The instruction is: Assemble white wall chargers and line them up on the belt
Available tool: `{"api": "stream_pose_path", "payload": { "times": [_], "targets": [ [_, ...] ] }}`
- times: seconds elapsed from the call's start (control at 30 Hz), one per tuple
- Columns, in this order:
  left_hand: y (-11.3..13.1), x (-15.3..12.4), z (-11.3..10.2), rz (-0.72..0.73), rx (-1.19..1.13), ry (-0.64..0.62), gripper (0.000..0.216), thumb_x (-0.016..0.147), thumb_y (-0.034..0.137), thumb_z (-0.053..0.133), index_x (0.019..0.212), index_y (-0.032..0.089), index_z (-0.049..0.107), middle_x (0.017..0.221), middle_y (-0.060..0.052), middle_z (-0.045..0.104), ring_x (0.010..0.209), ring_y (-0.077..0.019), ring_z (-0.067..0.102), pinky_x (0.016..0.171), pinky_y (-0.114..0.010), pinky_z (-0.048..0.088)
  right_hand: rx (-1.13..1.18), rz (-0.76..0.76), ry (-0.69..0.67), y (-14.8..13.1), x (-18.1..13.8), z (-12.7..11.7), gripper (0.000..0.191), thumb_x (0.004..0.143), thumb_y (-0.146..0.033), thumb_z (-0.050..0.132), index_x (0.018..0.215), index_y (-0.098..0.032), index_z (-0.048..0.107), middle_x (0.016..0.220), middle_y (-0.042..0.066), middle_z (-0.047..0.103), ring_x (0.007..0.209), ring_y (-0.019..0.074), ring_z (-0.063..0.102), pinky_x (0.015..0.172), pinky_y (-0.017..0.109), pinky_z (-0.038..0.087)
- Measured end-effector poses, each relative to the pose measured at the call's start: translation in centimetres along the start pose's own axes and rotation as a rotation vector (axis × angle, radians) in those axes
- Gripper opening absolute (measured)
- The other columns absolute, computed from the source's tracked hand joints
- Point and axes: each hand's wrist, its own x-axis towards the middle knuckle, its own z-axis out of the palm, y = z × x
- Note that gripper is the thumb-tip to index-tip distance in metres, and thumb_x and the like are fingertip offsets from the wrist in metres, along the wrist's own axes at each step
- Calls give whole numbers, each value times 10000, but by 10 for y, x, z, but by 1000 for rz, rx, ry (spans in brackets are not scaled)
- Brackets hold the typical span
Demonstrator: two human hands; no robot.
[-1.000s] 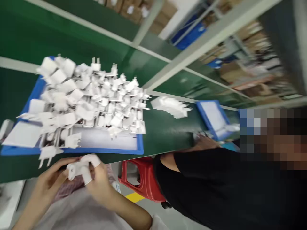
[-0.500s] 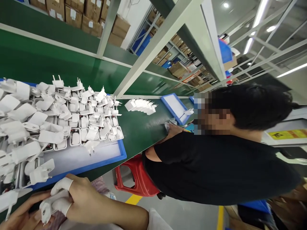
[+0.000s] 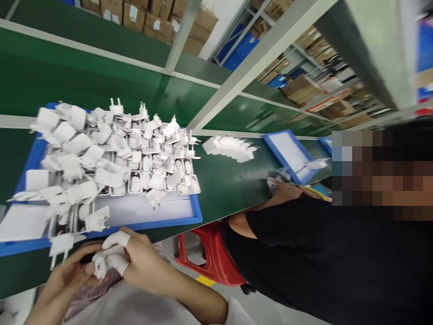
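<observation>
Low in the head view, my right hand [image 3: 144, 262] wears white finger cots and pinches a white plug charger [image 3: 100, 267]. My left hand [image 3: 69, 275] is closed around its other side, fingertips touching it; part of those fingers is hidden. Just beyond my hands, a blue-rimmed tray [image 3: 152, 222] carries a heap of white charger parts [image 3: 76, 167], many with two-pin plugs. Some are open housings [image 3: 135, 182] standing in rows. Another two-pin plug piece [image 3: 62, 246] overhangs the tray's near edge beside my left hand.
On the green bench [image 3: 223, 194], a row of white chargers [image 3: 232, 149] lies right of the tray. Farther right is a second blue-rimmed tray [image 3: 287, 151]. A co-worker in a black shirt [image 3: 304, 262] sits close on a red stool [image 3: 216, 257]. A metal post [image 3: 250, 74] slants above.
The view has swung left, so bench, trays and co-worker appear farther right. Both hands still hold the charger together, close to the tray's near edge.
</observation>
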Motion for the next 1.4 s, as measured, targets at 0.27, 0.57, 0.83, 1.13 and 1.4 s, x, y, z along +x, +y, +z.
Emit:
{"api": "stream_pose_path", "payload": {
  "times": [0.27, 0.57, 0.83, 1.13, 1.4],
  "targets": [
    [0, 4, -2, 86, -55, -96, 391, 729, 511, 841, 968, 207, 781, 951, -42, 698, 658, -159, 661, 599, -243, 623, 111, 23, 57, -1, -2, 7, 206, 862, -156, 561, 1025, -232, 661, 929, -3, 646, 696, 115, 578, 645, 215, 442],
    [9, -5, 8, 131, -79, -153, 352, 782, 481, 805, 944, 170, 769, 919, -48, 720, 618, -143, 696, 595, -242, 629, 286, 88, -68, 12, 4, 3, 219, 832, -189, 578, 1038, -218, 645, 860, -7, 664, 660, 133, 562, 624, 249, 436],
    [10, -11, 13, 192, -56, -125, 335, 812, 479, 768, 958, 178, 761, 960, -46, 706, 621, -138, 698, 587, -256, 641, 163, 3, -7, 5, -2, 6, 74, 930, -209, 500, 960, -225, 566, 927, 4, 621, 723, 136, 557, 669, 259, 436],
    [9, -16, 17, 221, -42, -76, 442, 768, 536, 782, 990, 157, 739, 837, -36, 715, 596, -179, 716, 597, -299, 642, 162, -228, 141, 31, -9, 26, 98, 956, -250, 505, 929, -237, 598, 1061, 54, 662, 814, 160, 632, 679, 271, 498],
    [-2, -16, 14, 263, -79, -106, 527, 818, 584, 725, 1105, 142, 726, 753, -59, 740, 638, -207, 720, 614, -288, 598, -7, -393, 101, 37, -10, 15, 189, 985, -283, 492, 1103, -249, 635, 1176, 90, 662, 673, 147, 585, 685, 329, 540]
  ]
}}
